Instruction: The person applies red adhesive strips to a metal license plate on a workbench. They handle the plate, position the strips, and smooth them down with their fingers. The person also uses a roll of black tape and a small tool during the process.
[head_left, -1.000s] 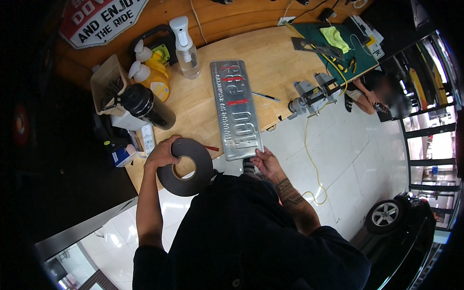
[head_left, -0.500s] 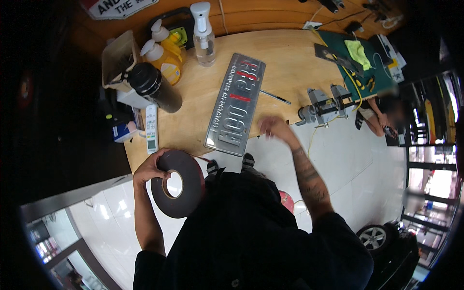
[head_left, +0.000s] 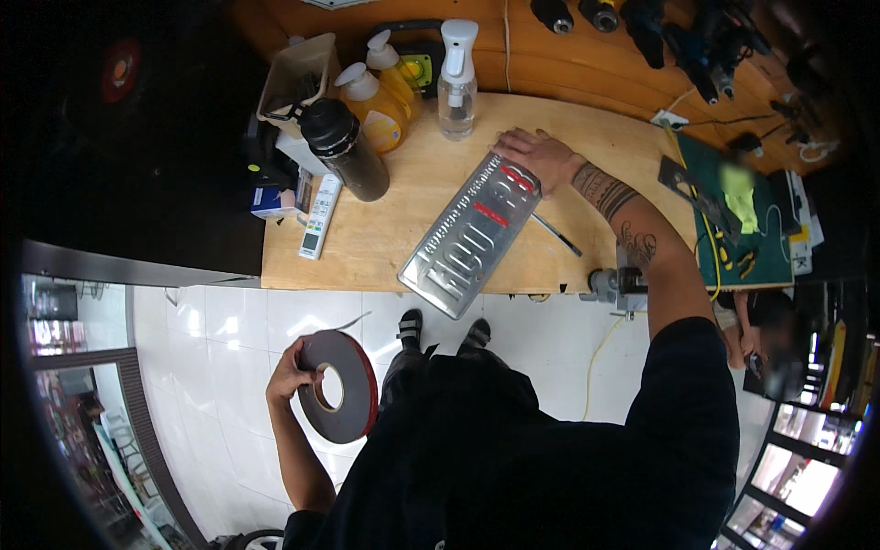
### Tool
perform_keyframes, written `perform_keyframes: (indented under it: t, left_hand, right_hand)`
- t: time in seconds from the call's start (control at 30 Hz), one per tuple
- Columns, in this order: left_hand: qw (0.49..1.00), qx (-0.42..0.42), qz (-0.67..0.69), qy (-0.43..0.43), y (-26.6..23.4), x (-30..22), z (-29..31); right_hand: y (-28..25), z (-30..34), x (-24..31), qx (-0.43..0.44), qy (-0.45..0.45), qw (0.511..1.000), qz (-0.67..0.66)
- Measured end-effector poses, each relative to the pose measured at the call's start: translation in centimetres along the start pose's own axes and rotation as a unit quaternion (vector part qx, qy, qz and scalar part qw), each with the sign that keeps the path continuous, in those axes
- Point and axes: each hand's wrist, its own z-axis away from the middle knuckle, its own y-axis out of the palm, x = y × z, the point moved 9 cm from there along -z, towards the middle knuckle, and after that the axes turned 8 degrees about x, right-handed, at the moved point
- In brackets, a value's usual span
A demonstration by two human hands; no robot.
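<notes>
My left hand grips a large roll of grey double-sided tape with a red edge, thumb in its core hole. The roll hangs off the front of the table, and a short loose tape end sticks up from its top. A metal license plate lies slanted on the table, its embossed characters reversed. Red strips sit across it, and its near end juts past the table's front edge. My right hand is closed over the plate's far end, hiding that corner. Beside the plate lies a thin pen-like tool.
On the wooden table stand a dark bottle, yellow pump bottles, a clear spray bottle and a white remote. A grey clamp-like device sits at the front edge. Another person is at the far right.
My right hand has moved from the table's front edge to the plate's far end. The plate has turned clockwise. My left hand keeps the tape roll, its loose end now raised.
</notes>
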Motion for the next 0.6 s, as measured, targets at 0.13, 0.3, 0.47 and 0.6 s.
perform_keyframes:
  t: [0.13, 0.3, 0.47, 0.6]
  left_hand:
    - [0.997, -0.065, 0.026, 0.012, 2.1, 1.1, 3.5]
    - [0.993, -0.107, 0.058, 0.005, 3.4, 3.1, 6.3]
    - [0.992, -0.114, 0.053, 0.026, 4.2, 2.7, 6.5]
    - [0.992, -0.109, 0.046, 0.045, 2.9, 2.8, 4.7]
  right_hand:
    - [0.4, -1.4, 2.0, 0.01, -0.127, 0.989, 0.076]
    - [2.3, -1.8, 4.0, 0.075, -0.17, 0.979, 0.087]
    - [2.1, -2.0, 4.7, 0.081, -0.18, 0.977, 0.075]
    - [1.7, -1.4, 5.1, 0.071, -0.155, 0.983, 0.061]
